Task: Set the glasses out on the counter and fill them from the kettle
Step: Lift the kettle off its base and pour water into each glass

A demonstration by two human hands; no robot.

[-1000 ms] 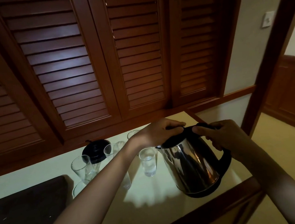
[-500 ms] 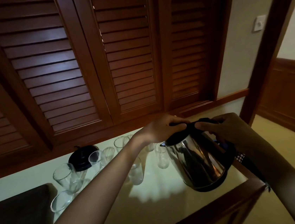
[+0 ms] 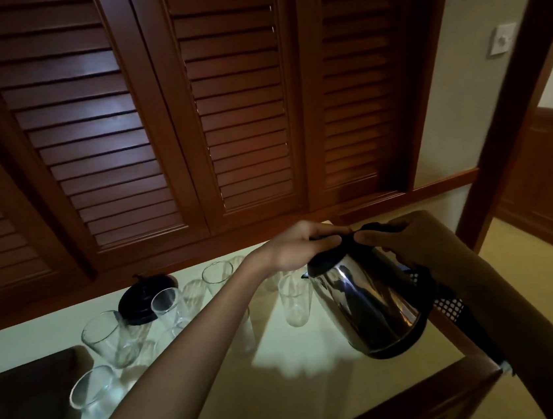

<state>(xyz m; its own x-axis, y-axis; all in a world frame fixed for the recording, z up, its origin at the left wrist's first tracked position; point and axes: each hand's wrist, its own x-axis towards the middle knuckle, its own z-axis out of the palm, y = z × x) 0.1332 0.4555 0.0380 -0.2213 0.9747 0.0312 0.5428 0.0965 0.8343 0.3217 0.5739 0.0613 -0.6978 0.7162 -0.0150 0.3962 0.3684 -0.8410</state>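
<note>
You held the kettle (image 3: 368, 305) tilted above the tabletop (image 3: 289, 390), your right hand (image 3: 420, 244) grasping its handle, your left hand (image 3: 301, 246) pressing the lid. The spout was near one glass (image 3: 294, 298) (seemingly empty); a slow, steady pour suited best.

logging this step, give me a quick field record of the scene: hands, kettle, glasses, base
left hand: on the kettle lid, gripping it
right hand: at the kettle handle
kettle: steel, tilted, spout towards a glass, held above the counter
nearest glass: upright by the spout, water level unclear
other glasses: several upright at left, e.g.
base: black, behind the glasses, no kettle on it
pouring: no stream visible
</note>
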